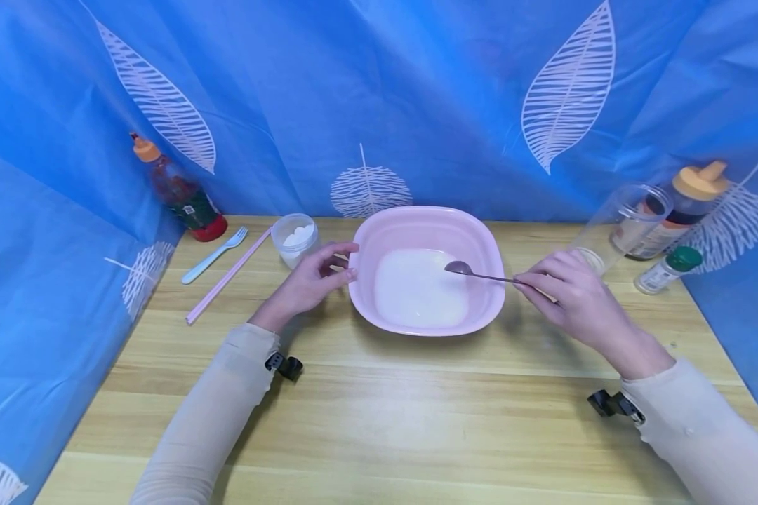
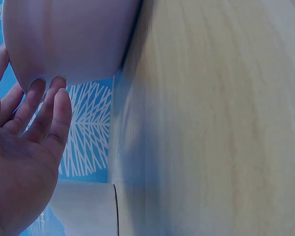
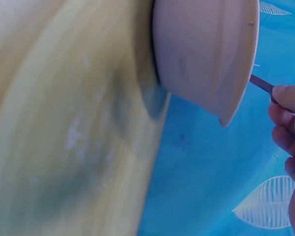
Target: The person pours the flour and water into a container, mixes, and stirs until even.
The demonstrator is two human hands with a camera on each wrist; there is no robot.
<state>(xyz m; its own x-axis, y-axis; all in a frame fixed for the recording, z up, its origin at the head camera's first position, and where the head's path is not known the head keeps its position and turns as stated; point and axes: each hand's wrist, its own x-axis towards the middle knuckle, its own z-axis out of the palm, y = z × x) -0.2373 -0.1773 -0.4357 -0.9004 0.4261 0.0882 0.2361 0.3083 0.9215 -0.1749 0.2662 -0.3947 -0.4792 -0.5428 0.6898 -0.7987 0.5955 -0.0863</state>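
A pink basin [image 1: 427,328] with smooth white contents [image 1: 420,294] stands on the wooden table. My right hand [image 1: 571,298] pinches the thin handle of a metal spoon [image 1: 480,275] between thumb and fingers, out past the basin's right rim. The spoon's dark head is over the right part of the contents; whether it touches them I cannot tell. On the other side, my left hand [image 1: 312,280] rests its fingertips against the basin's left edge. In the left wrist view its fingers [image 2: 60,110] reach to the outer wall, fairly straight.
Behind the left hand stands a clear jar [image 1: 295,242] with white contents. Further left are pink chopsticks [image 1: 227,277], a light blue fork [image 1: 215,256] and a red sauce bottle [image 1: 186,193]. Beyond the right hand are a clear container [image 1: 619,224], a dark sauce bottle [image 1: 676,210] and a green-capped shaker [image 1: 668,270].
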